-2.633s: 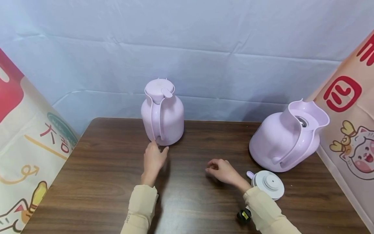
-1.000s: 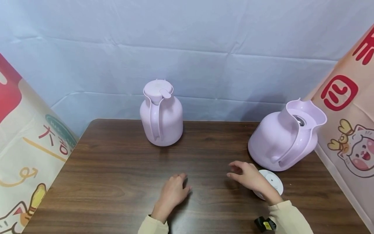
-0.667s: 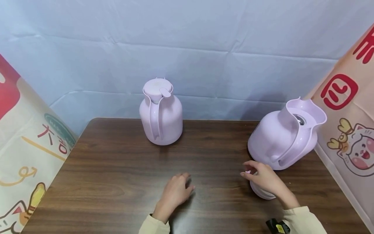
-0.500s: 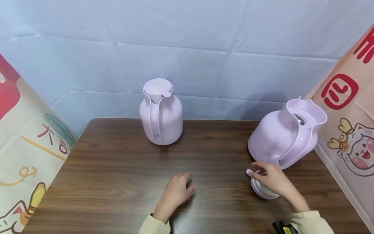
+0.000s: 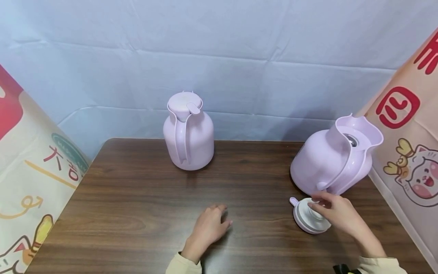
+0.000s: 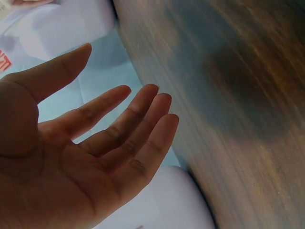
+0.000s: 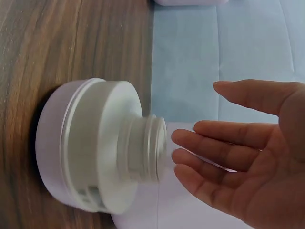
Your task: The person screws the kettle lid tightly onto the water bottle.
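A lilac vacuum jug lid (image 5: 302, 220) lies upside down on the table, its white screw stopper pointing up. Over it my right hand (image 5: 342, 215) hovers with loosely bent fingers. In the right wrist view those fingers (image 7: 214, 143) are spread just off the stopper's threaded end (image 7: 155, 148), holding nothing. Behind the lid stands the lidless vacuum jug (image 5: 316, 161), its round mouth showing. My left hand (image 5: 208, 227) is relaxed low over the table's front middle; the left wrist view shows its palm (image 6: 62, 176) bare.
A second lilac vacuum jug (image 5: 198, 139), lid on, stands at the back left of the brown wooden table (image 5: 137, 205). A pale blue cloth (image 5: 239, 76) hangs behind the table. Printed cloths flank it at left (image 5: 20, 152) and right (image 5: 410, 160).
My left hand has left the base of the left jug and come down to the front middle. My right hand has moved right, over the lid. Jugs and lid stay in place.
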A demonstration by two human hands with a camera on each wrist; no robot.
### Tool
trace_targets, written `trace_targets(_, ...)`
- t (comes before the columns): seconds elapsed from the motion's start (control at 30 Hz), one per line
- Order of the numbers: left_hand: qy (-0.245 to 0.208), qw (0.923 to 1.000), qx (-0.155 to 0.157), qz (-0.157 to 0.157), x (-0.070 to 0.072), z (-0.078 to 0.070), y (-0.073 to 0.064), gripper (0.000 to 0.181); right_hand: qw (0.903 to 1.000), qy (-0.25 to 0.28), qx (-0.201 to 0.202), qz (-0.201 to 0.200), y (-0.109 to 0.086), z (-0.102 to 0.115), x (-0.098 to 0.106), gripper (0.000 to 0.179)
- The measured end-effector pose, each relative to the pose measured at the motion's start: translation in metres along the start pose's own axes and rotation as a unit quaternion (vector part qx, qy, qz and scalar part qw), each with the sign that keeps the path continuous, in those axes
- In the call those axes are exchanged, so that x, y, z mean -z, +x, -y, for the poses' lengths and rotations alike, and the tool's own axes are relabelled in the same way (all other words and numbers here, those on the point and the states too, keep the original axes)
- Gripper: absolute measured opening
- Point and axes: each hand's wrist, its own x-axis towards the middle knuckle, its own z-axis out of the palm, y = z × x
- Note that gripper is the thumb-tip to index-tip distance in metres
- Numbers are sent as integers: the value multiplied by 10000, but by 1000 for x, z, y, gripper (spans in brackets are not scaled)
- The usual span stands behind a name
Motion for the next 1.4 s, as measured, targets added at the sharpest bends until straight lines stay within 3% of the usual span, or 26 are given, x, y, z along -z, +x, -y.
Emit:
trace_targets(0.5, 126, 9999, -91, 29, -1, -12, 2, 38, 9988, -310, -331, -193, -9, -20, 23, 17)
trace_targets(0.7, 193, 9997, -162, 19, -2, -14, 2, 37, 9982, -357, -237, -424, -7, -22, 25, 16)
trace_targets(0.93, 169, 9995, -57, 275, -4, -15, 1, 36, 9970, -359, -145, -671, -3, -23, 27, 18)
trace_targets(1.4, 343, 9982, 91, 482, -11, -10, -3, 35, 9977, -340, -214, -545, 8, -24, 28, 25)
